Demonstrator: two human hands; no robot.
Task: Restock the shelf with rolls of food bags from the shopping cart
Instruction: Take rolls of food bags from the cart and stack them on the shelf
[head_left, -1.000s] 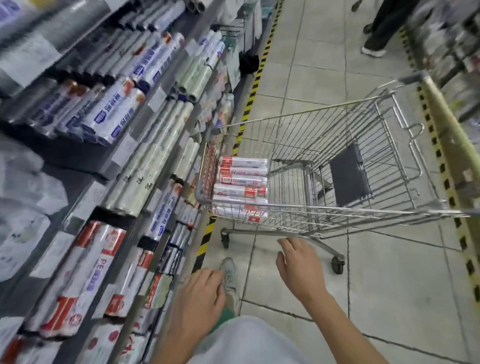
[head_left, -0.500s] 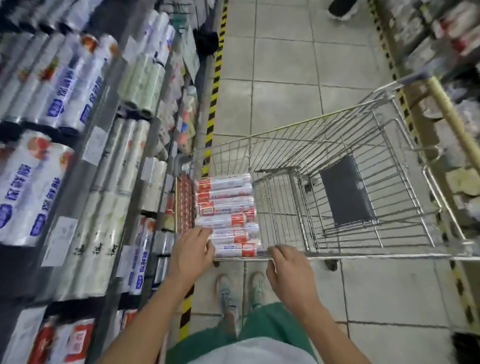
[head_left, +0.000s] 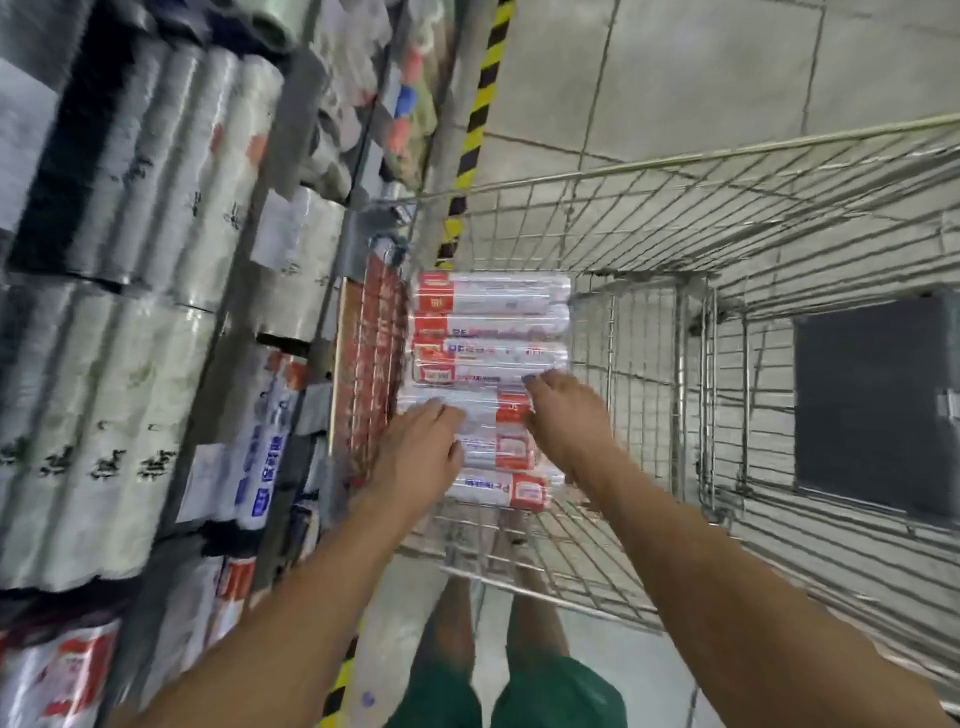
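Your left hand (head_left: 421, 447) and right hand (head_left: 561, 415) reach down, fingers spread loose over the rolls (head_left: 488, 332) in the cart (head_left: 675, 218).

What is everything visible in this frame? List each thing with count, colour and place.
Food bag rolls: about seven, clear with red labels, stacked in the cart's left end.
Shopping cart: one, silver wire, centre and right.
Dark panel: one, black, at the cart's right.
Shelf: one, grey, on the left, packed with clear and white rolls.
Hazard stripe: one, yellow and black, on the grey tiled floor along the shelf.
Left hand: open, on the rolls.
Right hand: open, on the rolls.
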